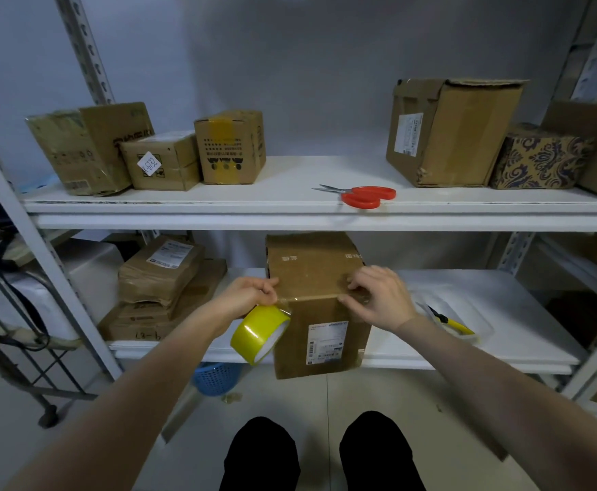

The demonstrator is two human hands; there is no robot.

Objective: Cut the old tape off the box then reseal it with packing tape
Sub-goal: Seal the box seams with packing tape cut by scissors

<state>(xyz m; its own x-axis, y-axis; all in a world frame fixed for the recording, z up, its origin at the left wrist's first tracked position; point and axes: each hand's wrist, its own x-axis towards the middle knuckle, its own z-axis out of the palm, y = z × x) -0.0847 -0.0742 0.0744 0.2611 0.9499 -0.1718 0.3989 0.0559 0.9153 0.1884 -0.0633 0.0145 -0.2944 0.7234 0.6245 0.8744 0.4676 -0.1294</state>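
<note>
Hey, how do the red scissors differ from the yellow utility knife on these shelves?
The scissors have red handles; the utility knife is yellow and black. The scissors lie on the upper shelf; the utility knife lies on the lower shelf, in what looks like a clear tray. The scissors point left; the utility knife lies diagonally, right of the box. Both are cutting tools and lie untouched.

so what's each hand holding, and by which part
The left hand pinches the tape strip just above the roll, which hangs beside the box. The right hand grips nothing; its fingers press the tape down on the box's top edge.
</note>
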